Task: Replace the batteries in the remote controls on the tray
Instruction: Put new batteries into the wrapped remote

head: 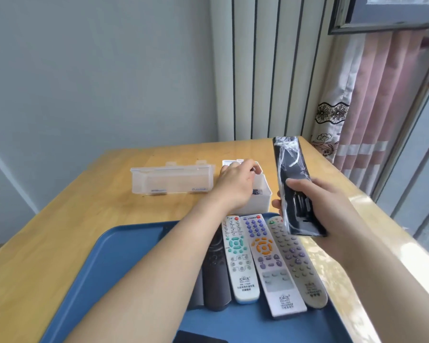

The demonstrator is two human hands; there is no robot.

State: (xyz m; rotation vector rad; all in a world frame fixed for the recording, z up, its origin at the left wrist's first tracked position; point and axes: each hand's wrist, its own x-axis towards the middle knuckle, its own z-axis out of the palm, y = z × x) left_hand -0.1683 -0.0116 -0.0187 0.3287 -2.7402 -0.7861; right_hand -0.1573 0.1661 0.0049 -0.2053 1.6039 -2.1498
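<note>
The only camera rides on my head, looking forward and down from close above the blue tray (pixel 124 246) at the near edge of the counter (pixel 60 231). Its wide lens faces the far wall (pixel 97 70), takes in most of the counter top, and catches the pink curtain (pixel 372 107) on my right.

Home room, curtains (pixel 372 115), wooden table (pixel 60 243)

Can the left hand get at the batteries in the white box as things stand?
Probably yes. The left hand is over the open white box, fingers dipping inside; no lid covers it. Whether it grips anything yet is unclear.
</note>
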